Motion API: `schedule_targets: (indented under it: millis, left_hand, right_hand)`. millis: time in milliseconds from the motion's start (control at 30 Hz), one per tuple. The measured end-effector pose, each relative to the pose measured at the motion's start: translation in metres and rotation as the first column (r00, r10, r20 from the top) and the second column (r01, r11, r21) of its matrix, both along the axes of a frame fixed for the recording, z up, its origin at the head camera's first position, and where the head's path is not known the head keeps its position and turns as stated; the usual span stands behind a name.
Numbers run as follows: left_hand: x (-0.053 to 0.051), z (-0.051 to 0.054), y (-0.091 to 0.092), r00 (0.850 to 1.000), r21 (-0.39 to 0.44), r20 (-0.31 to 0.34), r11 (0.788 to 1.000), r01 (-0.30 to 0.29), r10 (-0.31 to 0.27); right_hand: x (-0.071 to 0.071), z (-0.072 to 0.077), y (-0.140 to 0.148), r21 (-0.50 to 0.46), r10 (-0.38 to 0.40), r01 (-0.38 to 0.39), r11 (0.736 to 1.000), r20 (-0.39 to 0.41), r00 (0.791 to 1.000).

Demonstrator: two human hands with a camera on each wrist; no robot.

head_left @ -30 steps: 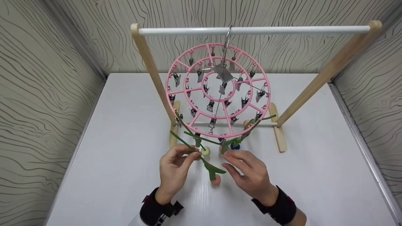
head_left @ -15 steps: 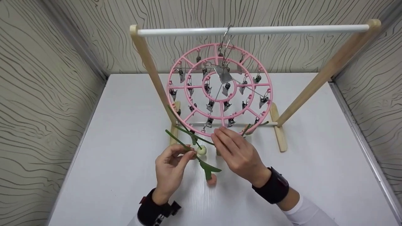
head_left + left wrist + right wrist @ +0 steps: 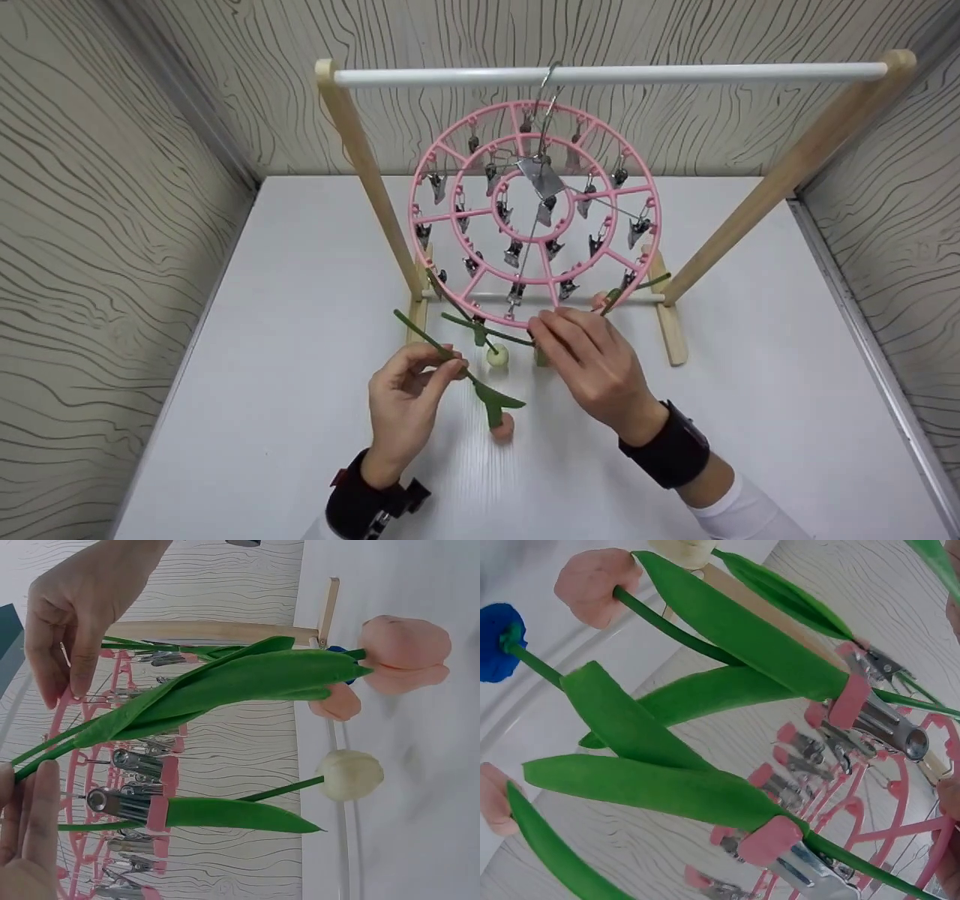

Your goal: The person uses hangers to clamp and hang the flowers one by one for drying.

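My left hand [image 3: 409, 405] pinches the green stem of a pink artificial tulip [image 3: 405, 652]; its head hangs down and its long leaf [image 3: 240, 682] faces the left wrist camera. My right hand [image 3: 596, 367] grips the near rim of a round pink clip hanger [image 3: 435, 218]. Fingertips on that rim show at the right edge of the right wrist view. Clips on the hanger hold other tulips upside down: a white tulip [image 3: 351, 775], a pink tulip [image 3: 596, 586] and a blue flower [image 3: 499, 641]. In the head view my right hand partly hides the clipped flowers.
The hanger hangs by a metal hook [image 3: 551, 75] from the white bar [image 3: 712, 73] of a wooden stand [image 3: 787, 169]. Several metal clips [image 3: 512, 253] dangle from its rings. Beneath is a white table [image 3: 300, 300], with patterned walls at the back and sides.
My right hand has moved from beside the held tulip up to the hanger's near rim. The hanger has turned and swung slightly. My left hand still holds the tulip in nearly the same place.
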State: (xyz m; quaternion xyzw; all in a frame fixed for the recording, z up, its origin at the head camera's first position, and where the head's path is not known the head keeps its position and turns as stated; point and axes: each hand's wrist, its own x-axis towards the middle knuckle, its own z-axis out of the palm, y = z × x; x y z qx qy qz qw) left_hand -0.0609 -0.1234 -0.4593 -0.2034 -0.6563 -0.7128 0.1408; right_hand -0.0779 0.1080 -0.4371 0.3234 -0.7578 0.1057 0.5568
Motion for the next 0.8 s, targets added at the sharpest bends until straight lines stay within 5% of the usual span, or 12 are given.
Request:
schedule_targets:
  millis: [367,800]
  left_hand:
    - [-0.001,0.002,-0.002,1.0,-0.032,-0.008,0.999,-0.019,0.018]
    - [0.0,0.005,-0.001,0.999,-0.075,-0.037,0.997,-0.031,0.028]
  right_hand:
    - [0.001,-0.002,0.028,-0.065,-0.024,0.026,0.998,0.022,0.999]
    - [-0.013,-0.009,0.058,-0.118,-0.034,0.038,0.992,0.038,0.999]
